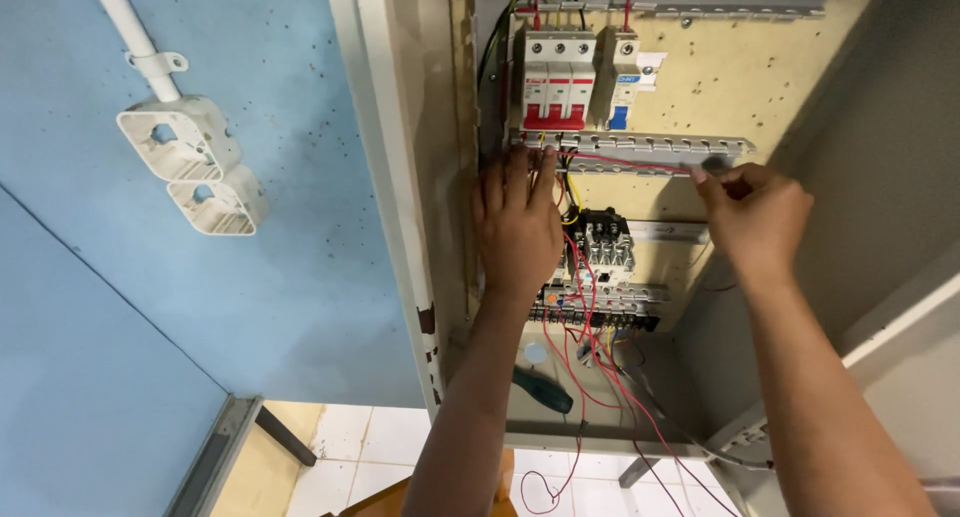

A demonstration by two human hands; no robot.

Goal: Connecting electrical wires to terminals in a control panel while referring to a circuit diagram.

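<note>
Inside an open electrical cabinet (420, 227), the left hand (517, 222) lies flat against the backplate, its fingers spread and their tips touching the left end of a slotted grey wiring duct (640, 149); it grasps nothing. The right hand (752, 212) is pinched tight on a red wire (630, 163) that runs along the duct, just below its right end. Above the duct sit a 3-pole circuit breaker (556, 77) and a smaller breaker (622, 77). A black contactor (603, 242) stands between the hands. A green-handled screwdriver (542, 390) rests on the cabinet floor.
</note>
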